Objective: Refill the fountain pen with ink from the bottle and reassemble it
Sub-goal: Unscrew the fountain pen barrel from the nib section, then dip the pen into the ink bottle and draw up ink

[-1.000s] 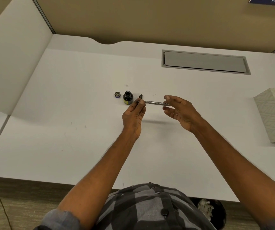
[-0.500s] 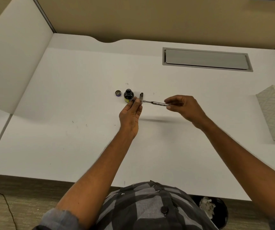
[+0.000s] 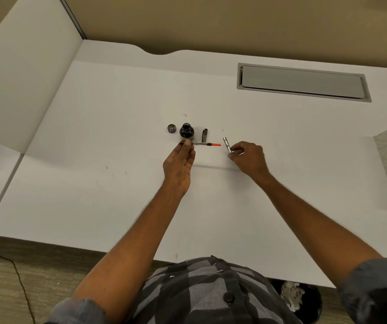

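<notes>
The left hand (image 3: 180,163) pinched the pen section (image 3: 200,144) by its front end, just in front of the open bottle (image 3: 186,131); its red converter pointed right. The right hand (image 3: 248,157) was closed around the barrel (image 3: 226,144), apart from the section. The lid (image 3: 171,128) lay left of the bottle, the cap (image 3: 205,134) right of it. A careless knuckle could tip the bottle and spill ink on the white desk (image 3: 94,136), inside beige partitions.

White desk (image 3: 117,136) carries ink bottle (image 3: 186,132), its lid (image 3: 171,128), pen cap (image 3: 205,134)
</notes>
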Action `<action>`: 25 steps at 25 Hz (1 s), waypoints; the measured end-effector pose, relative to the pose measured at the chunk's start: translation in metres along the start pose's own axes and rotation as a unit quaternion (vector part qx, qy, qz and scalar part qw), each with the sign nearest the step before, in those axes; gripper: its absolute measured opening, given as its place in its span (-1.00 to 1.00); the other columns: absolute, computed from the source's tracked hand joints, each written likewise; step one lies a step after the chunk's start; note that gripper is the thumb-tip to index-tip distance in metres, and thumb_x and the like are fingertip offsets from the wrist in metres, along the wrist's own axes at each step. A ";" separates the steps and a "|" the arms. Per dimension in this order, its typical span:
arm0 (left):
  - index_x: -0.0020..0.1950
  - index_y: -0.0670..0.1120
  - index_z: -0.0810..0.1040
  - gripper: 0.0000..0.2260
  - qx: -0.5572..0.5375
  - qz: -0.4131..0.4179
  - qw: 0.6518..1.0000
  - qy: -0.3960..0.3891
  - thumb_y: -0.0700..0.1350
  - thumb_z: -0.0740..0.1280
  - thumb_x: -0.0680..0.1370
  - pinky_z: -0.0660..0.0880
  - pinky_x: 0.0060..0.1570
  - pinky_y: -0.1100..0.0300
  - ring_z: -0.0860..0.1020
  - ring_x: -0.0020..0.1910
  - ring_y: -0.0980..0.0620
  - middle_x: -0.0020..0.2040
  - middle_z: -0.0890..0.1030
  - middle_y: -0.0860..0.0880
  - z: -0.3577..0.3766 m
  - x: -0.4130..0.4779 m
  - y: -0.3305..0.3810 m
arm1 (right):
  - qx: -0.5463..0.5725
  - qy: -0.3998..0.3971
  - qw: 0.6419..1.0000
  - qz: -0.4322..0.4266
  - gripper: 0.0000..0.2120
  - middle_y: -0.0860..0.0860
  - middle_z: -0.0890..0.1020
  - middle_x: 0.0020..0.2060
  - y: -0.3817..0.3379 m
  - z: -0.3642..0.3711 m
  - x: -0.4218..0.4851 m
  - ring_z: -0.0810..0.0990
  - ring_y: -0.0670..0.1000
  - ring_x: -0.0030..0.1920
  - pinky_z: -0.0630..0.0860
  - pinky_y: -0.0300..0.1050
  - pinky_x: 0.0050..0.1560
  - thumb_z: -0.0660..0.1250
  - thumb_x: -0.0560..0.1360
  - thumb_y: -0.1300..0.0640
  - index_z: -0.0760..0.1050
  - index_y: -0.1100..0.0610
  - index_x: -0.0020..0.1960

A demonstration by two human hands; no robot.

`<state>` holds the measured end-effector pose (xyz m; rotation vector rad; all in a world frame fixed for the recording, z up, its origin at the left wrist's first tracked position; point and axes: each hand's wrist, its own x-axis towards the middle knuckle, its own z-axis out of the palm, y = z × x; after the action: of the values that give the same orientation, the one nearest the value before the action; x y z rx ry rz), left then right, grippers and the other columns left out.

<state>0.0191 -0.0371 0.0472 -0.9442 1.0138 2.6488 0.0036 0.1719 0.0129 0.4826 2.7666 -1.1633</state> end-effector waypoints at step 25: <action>0.02 -0.15 0.66 -0.93 -0.026 -0.090 0.995 0.042 -0.22 0.46 0.55 0.63 -0.14 0.30 0.67 -0.20 0.13 -0.16 0.71 -0.03 -0.009 0.035 -0.008 | 0.261 -0.036 0.964 -0.024 -0.85 0.04 0.72 -0.10 -0.042 0.018 -0.031 0.72 0.00 -0.10 0.69 -0.05 0.03 0.42 0.62 0.12 0.60 0.17 0.13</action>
<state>-0.0007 -0.0398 0.0164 -1.1118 0.8360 2.5165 0.0188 0.1235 0.0356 0.4007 2.3982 -1.8888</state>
